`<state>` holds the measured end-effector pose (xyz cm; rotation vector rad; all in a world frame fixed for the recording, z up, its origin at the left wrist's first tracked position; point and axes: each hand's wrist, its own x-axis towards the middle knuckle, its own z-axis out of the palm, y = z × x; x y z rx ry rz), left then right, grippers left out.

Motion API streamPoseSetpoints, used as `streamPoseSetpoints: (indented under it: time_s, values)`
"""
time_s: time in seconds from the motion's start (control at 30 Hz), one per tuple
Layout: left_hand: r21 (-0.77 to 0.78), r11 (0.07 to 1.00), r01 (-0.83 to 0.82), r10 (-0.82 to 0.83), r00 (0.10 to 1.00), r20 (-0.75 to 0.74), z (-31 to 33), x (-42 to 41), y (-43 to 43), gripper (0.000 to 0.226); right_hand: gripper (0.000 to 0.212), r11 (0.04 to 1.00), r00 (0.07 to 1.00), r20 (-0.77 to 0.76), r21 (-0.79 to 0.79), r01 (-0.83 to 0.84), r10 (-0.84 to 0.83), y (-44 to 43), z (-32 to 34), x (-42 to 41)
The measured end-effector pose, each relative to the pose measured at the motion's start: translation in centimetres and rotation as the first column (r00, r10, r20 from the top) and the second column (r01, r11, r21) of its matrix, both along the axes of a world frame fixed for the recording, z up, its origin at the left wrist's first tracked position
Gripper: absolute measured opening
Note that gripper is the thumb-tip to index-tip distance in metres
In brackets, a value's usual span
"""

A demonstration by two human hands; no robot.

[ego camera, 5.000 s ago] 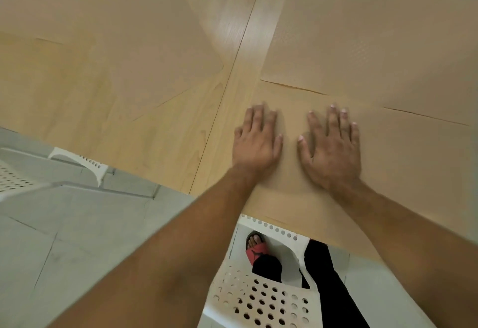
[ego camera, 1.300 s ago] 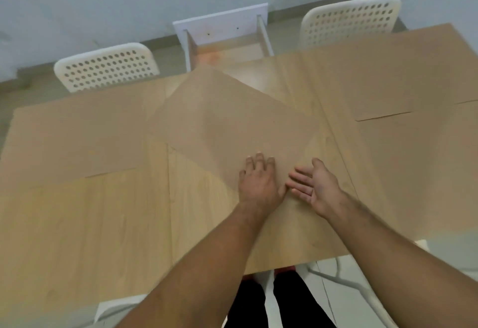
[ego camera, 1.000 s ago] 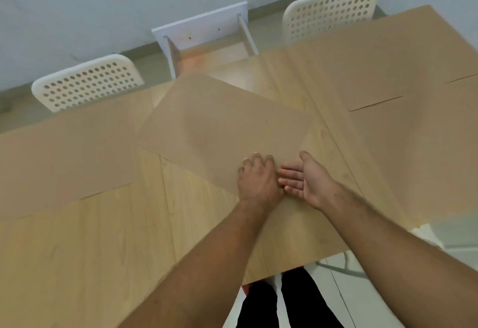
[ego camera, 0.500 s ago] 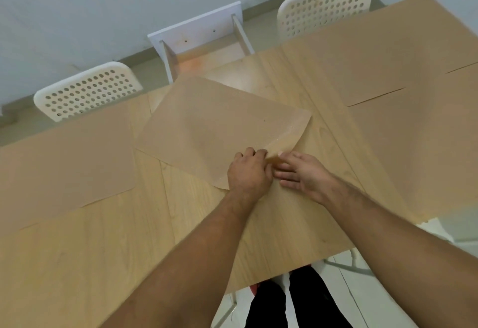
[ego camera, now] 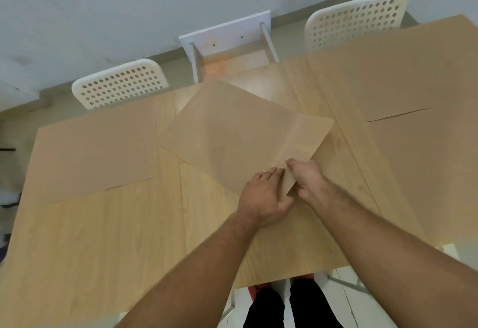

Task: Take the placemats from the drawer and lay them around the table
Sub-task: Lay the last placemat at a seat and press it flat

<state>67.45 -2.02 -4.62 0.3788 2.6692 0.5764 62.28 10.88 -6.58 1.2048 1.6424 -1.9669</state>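
Evidently mid-pickup, the middle placemat [ego camera: 240, 133] lay askew on the tabletop [ego camera: 103, 237], its near corner curled upward between the two hands. The right hand [ego camera: 307, 180] pinched that raised corner, thumb on top and fingers beneath. The left hand [ego camera: 263, 195] had its fingers close together and bent down onto the sheet just beside the corner; whether it also gripped the corner could not be told. Three other mats sat squared to the edges: the left placemat [ego camera: 95, 152], the far right placemat [ego camera: 388, 76] and the near right placemat [ego camera: 426, 167]. The drawer [ego camera: 232, 51] stood open beyond the far edge, between two white chairs [ego camera: 121, 84]. The step in hand was judged to be lifting this thin sheet free and moving it to the bare near-left place. Good practice would be to peel the corner only far enough to slide the fingers under, then hold two edges so the sheet hangs flat and does not crease. It should be carried clear of the left placemat, not dragged over it, and set down with its long side parallel to the near edge.
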Motion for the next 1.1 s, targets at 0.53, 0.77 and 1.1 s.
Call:
streamPoseSetpoints:
  time_s: [0.53, 0.77, 1.1]
  values:
    - [-0.126, 0.511, -0.85, 0.858, 0.514, 0.014, 3.3, -2.2, -13.7, 0.089, 0.029, 0.868, 0.964, 0.029, -0.442, -0.225, 0.265, 7.7, 4.7, 4.6]
    - [-0.145, 0.339, -0.929, 0.938, 0.322, 0.132, 1.2, 3.2, -17.9, 0.097, 0.038, 0.82, 0.949, 0.017, -0.508, -0.263, 0.314, 7.8, 4.6, 5.0]
    - [0.236, 0.118, -0.965, 0.904, 0.203, 0.376, 3.1, 5.2, -20.4, 0.016, 0.028, 0.782, 0.887, 0.031, -0.487, -0.389, 0.461, 7.7, 4.8, 3.5]
